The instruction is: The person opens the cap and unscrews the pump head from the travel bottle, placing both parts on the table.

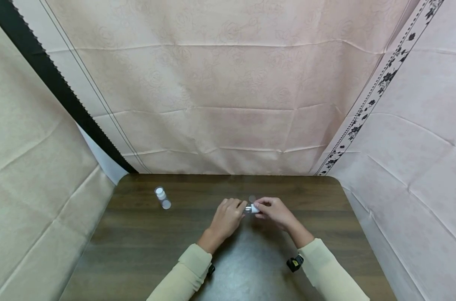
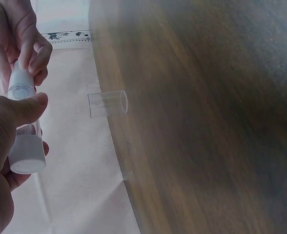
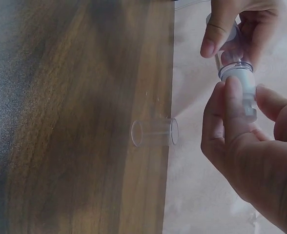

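My left hand (image 1: 227,216) grips the clear body of a small pump bottle (image 2: 27,156), its thumb laid across the side and the white base sticking out below. From the other end, my right hand (image 1: 276,212) pinches the white pump top (image 3: 247,80) between thumb and fingers. The top sits at the mouth of the clear body; whether it is fully screwed on I cannot tell. Beyond the hands, a clear cylindrical cap (image 3: 155,132) stands on the table, apart from both hands.
A second small bottle with a white top (image 1: 162,197) stands at the far left of the brown wooden table (image 1: 137,259). Pale cloth (image 1: 212,83) hangs behind the table's far edge and along both sides.
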Demonstrator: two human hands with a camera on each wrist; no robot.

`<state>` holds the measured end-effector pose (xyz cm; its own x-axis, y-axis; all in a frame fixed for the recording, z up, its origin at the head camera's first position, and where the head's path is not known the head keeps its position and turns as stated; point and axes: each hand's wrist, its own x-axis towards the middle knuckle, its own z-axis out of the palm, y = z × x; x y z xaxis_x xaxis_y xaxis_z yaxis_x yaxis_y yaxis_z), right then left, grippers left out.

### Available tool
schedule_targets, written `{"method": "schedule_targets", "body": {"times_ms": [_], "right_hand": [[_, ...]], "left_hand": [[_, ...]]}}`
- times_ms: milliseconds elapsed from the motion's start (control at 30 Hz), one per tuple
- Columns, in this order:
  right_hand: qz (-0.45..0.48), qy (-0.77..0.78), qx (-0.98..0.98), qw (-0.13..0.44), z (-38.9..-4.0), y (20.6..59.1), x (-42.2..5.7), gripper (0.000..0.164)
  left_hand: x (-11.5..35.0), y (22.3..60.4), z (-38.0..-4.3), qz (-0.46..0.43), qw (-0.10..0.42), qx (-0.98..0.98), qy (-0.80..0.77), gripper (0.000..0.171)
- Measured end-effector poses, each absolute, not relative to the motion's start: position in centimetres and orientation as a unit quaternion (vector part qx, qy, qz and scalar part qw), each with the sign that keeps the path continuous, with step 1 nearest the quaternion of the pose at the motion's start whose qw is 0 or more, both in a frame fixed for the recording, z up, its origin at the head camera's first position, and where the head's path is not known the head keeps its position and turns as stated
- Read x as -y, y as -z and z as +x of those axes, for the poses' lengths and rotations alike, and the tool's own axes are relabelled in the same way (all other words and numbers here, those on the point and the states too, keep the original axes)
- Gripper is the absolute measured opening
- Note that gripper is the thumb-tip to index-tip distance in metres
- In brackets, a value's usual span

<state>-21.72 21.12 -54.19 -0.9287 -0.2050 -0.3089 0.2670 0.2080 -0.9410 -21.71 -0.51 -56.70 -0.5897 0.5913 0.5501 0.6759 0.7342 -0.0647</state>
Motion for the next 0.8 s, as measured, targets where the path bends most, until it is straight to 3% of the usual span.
{"method": "schedule_targets", "body": {"times_ms": [800], "right_hand": [[-0.006,0.591,-0.799,0.113,-21.11,54.71,-20.72,0.018]], "left_hand": [[0.5,56.66,-21.32,-0.339,0.235,0.905,0.11,0.038]]}}
